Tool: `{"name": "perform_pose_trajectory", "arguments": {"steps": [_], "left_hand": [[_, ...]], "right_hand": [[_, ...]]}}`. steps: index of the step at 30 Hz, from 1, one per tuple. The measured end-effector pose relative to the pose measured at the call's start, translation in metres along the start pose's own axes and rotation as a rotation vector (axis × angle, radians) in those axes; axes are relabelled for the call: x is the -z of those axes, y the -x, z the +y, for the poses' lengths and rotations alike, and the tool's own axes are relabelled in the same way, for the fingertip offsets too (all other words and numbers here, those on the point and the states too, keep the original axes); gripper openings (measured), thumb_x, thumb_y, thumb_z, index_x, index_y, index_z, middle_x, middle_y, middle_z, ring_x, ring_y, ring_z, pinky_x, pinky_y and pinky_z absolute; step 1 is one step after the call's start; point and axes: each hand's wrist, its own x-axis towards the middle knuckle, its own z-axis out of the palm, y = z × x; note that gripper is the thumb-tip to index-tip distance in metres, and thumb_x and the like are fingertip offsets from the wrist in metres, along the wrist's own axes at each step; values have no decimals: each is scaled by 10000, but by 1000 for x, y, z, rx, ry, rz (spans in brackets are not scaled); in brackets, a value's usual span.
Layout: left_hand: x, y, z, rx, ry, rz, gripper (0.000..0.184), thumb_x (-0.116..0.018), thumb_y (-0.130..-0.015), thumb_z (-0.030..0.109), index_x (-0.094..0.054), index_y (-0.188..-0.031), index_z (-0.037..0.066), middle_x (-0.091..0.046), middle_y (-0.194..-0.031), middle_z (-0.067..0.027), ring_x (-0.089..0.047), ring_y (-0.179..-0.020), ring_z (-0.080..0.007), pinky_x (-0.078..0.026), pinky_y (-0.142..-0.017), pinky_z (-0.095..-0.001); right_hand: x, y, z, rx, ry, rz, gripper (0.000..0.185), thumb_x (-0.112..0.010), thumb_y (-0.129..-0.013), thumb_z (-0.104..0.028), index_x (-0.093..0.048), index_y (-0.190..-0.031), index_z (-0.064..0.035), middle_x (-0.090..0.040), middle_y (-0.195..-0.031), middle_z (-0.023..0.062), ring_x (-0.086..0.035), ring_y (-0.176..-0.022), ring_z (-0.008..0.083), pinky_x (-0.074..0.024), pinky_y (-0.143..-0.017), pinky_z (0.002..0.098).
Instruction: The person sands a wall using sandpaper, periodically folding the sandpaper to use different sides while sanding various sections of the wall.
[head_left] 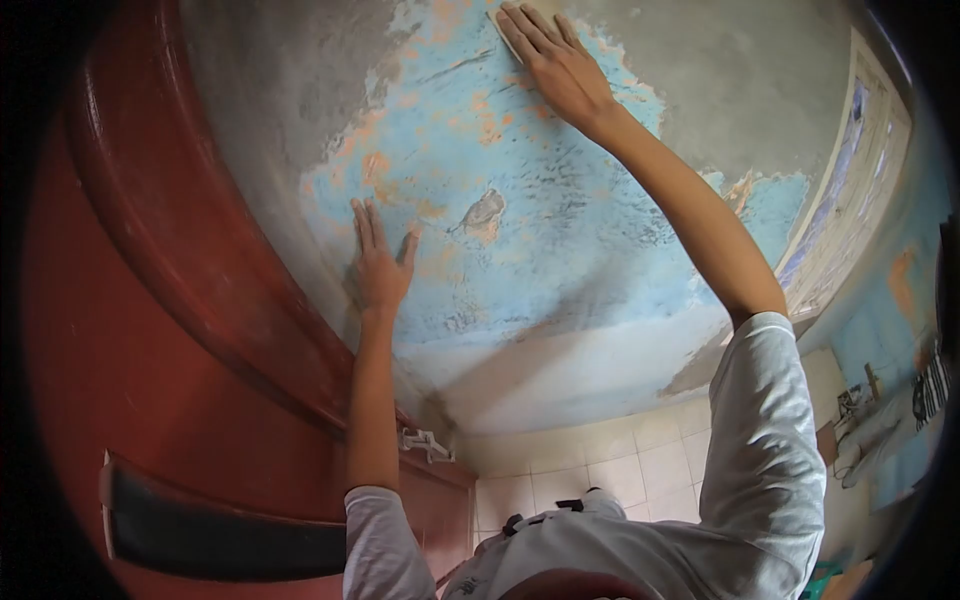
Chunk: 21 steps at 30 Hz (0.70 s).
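Note:
In the head view, a wall (560,250) has worn light-blue paint with orange patches, surrounded by bare grey plaster. High on it, my right hand (558,65) lies with its fingers stretched out and close together. A thin, pale-edged flat sheet (503,38) shows along the side of that hand; most of it is hidden under the palm, and its kind cannot be made out. Lower and to the left, my left hand (382,262) rests open against the wall, holding nothing. Between the hands, a grey chipped spot (484,214) marks the paint.
A dark red door (200,300) and its frame stand close on my left, with a white metal latch (427,445) near the lower edge. A window (850,180) is set at the right. Pale floor tiles (620,480) lie below. Assorted items (860,420) are at the far right.

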Motion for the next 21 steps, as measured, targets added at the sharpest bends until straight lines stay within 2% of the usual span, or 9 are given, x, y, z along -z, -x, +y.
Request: {"name": "perform_pose_trajectory", "arguments": {"steps": [4, 6, 7, 9, 12, 16, 18, 20, 21], "left_hand": [[14, 2, 1, 77, -119, -119, 903, -541, -1052, 542, -137, -1674, 27, -63, -1743, -228, -264, -1552, -463, -522, -1095, -552], [12, 2, 5, 134, -32, -206, 873, -481, -1075, 545, -111, -1678, 31, -17, -1746, -230, -205, -1564, -485, -457, -1151, -572], [8, 4, 7, 157, -42, -194, 873, -481, -1075, 545, -111, -1678, 31, -17, -1746, -230, -205, -1564, -485, -457, -1151, -572], [-7, 3, 12, 182, 73, -115, 853, -449, -1091, 523, -73, -1681, 34, 23, -1739, -256, -144, -1570, -514, -381, -1203, -576], [-50, -1, 15, 229, 57, 17, 841, -444, -1097, 495, -58, -1679, 27, 45, -1726, -295, -128, -1560, -546, -349, -1217, -576], [-22, -7, 92, 253, 143, -81, 833, -459, -1098, 466, -60, -1678, 21, 45, -1716, -320, -121, -1561, -549, -351, -1216, -566], [-20, -7, 112, 147, 116, -14, 820, -477, -1097, 442, -80, -1677, 18, 40, -1714, -327, -219, -1532, -564, -409, -1175, -560], [-16, -3, 140, 228, 135, -5, 798, -485, -1096, 440, -125, -1674, 21, 23, -1716, -325, -296, -1503, -554, -445, -1144, -543], [-17, -2, 152, 272, 162, -2, 778, -492, -1095, 437, -171, -1671, 25, 5, -1718, -323, -373, -1475, -545, -480, -1114, -526]], "right_hand": [[0, 19, 1, 27, -92, 4, 649, -570, -969, -84, -398, -1595, -78, -404, -1665, 39, -372, -1537, 236, -275, -1298, 491], [-1, 1, 8, 45, -19, 28, 649, -582, -973, -102, -400, -1596, -88, -405, -1665, 31, -371, -1537, 231, -276, -1297, 496], [0, -4, 11, 57, 73, 21, 649, -594, -977, -119, -402, -1597, -98, -406, -1664, 24, -370, -1538, 226, -278, -1296, 500], [-8, -11, 7, 39, 42, 33, 660, -602, -972, -128, -398, -1600, -102, -412, -1660, 20, -374, -1535, 221, -284, -1292, 505], [-14, 4, 9, 24, -47, 58, 658, -615, -956, -133, -427, -1585, -101, -435, -1645, 10, -389, -1526, 205, -292, -1288, 499], [-13, 18, 24, 113, -8, 135, 588, -626, -928, -129, -546, -1508, -81, -514, -1587, 2, -435, -1491, 170, -314, -1269, 469], [-17, -3, 34, 116, 54, 215, 543, -615, -934, -135, -582, -1474, -82, -549, -1546, 11, -460, -1466, 176, -327, -1255, 459], [-33, -22, 36, 157, 106, 292, 503, -604, -941, -141, -619, -1440, -83, -584, -1505, 20, -484, -1442, 181, -339, -1241, 448], [-46, -33, 35, 149, 63, 163, 638, -596, -946, -175, -433, -1561, -126, -422, -1617, 87, -352, -1526, 226, -246, -1268, 520]]}}
